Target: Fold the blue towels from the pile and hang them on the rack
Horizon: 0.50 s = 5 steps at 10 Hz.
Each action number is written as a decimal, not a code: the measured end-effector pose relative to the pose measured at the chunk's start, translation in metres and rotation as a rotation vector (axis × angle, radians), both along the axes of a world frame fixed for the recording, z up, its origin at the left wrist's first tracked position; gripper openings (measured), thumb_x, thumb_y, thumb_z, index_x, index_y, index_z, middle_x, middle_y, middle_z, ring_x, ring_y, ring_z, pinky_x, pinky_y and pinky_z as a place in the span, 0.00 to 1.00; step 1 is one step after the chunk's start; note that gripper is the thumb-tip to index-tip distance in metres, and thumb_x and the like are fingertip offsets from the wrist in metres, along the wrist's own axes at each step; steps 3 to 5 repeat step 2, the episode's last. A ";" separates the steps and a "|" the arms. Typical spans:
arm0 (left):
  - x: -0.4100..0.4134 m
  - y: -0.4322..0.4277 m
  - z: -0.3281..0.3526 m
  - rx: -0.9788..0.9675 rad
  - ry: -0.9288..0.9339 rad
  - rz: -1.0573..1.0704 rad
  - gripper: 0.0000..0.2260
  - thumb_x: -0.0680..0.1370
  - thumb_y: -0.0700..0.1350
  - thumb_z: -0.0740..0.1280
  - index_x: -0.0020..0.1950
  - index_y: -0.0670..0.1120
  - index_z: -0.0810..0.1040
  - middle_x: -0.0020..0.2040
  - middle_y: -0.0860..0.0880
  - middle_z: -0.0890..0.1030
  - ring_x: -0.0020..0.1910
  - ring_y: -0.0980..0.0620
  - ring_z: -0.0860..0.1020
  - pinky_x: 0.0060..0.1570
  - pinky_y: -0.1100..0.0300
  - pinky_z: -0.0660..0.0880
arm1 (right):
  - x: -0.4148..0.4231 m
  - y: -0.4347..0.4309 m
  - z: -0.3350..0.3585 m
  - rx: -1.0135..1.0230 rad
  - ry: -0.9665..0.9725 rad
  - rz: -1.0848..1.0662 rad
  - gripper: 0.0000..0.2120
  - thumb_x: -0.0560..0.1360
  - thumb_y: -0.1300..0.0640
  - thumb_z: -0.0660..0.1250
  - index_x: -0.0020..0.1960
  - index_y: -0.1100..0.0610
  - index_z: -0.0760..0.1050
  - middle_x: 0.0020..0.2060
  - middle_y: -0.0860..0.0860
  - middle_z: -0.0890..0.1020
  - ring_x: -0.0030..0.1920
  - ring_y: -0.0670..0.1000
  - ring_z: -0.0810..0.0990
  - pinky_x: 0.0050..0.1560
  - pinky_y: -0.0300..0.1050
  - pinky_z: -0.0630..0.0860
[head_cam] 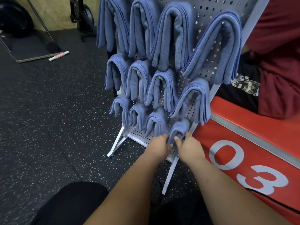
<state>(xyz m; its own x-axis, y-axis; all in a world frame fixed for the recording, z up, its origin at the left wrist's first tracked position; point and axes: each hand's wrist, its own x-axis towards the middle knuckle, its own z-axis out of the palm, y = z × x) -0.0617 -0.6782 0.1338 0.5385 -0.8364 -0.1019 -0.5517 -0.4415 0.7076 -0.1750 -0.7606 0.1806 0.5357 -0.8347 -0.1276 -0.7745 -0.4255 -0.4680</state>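
A white perforated rack [209, 17] stands on the dark floor with several folded blue towels draped over its pegs in three rows. At the bottom right peg hangs a small folded blue towel [179, 129]. My left hand [159, 144] grips its left hanging end and my right hand [188, 146] pinches its right hanging end. Both hands sit low, just in front of the rack's base. The pile of loose towels is out of view.
A red padded box [253, 159] marked "03" stands right of the rack, and a person in a red shirt [279, 62] sits on it. A pink and white roller [59, 55] and a flat board [30, 51] lie on the floor at far left.
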 end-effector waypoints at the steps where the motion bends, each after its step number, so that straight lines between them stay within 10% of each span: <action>1: -0.002 0.016 0.004 0.048 -0.021 0.012 0.19 0.83 0.51 0.68 0.74 0.49 0.75 0.64 0.46 0.83 0.62 0.43 0.81 0.62 0.48 0.78 | -0.004 0.007 0.004 0.034 0.032 -0.007 0.23 0.84 0.43 0.63 0.69 0.60 0.71 0.64 0.61 0.81 0.65 0.64 0.78 0.60 0.53 0.74; 5: -0.004 0.033 0.020 0.046 -0.039 0.015 0.25 0.84 0.53 0.69 0.79 0.48 0.71 0.70 0.46 0.80 0.67 0.43 0.79 0.66 0.50 0.76 | -0.009 0.010 0.006 0.032 0.067 -0.005 0.24 0.83 0.41 0.63 0.66 0.60 0.74 0.63 0.61 0.82 0.64 0.63 0.79 0.60 0.52 0.74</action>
